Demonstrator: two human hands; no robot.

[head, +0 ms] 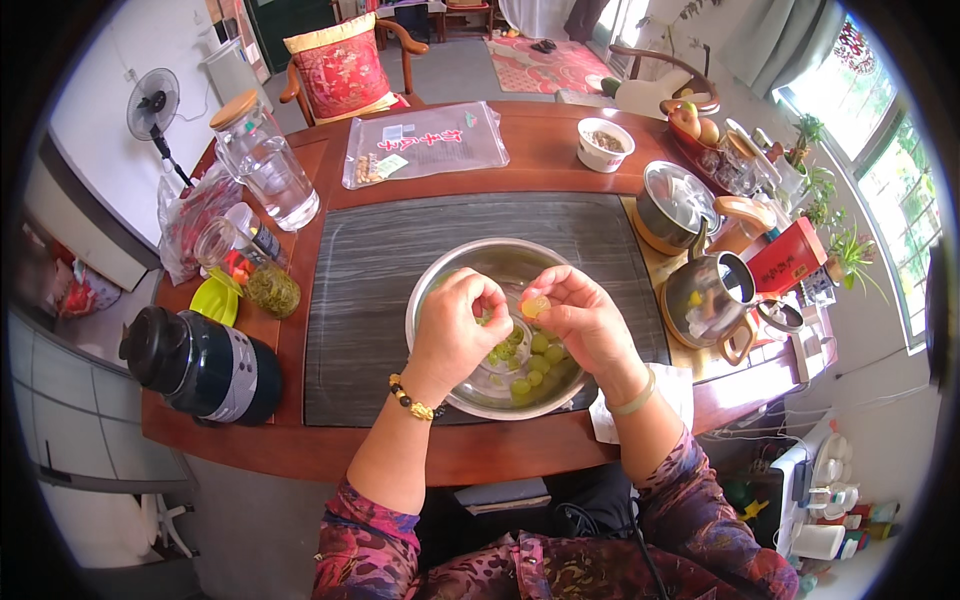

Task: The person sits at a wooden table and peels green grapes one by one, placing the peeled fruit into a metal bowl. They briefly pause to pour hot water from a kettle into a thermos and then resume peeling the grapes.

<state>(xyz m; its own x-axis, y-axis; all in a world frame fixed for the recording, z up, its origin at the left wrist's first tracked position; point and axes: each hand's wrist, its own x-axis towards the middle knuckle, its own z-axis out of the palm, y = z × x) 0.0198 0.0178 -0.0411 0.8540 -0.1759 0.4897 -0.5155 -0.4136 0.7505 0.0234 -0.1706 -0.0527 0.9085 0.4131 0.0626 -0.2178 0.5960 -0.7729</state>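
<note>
Above a stainless steel bowl, my right hand pinches a pale, translucent grape, which looks peeled, between thumb and fingers. Close beside it, my left hand has its thumb and fingertips drawn together. Whether a bit of green skin sits between those fingertips is hidden. Several whole green grapes lie in the right part of the bowl. Green grape skins or scraps are gathered in what looks like a clear dish near the bowl's middle, partly covered by my left hand.
The bowl stands on a dark tea tray set in a wooden table. At left are a large dark flask, a glass jar and a water jug. At right stand a kettle, a lidded pot and white paper.
</note>
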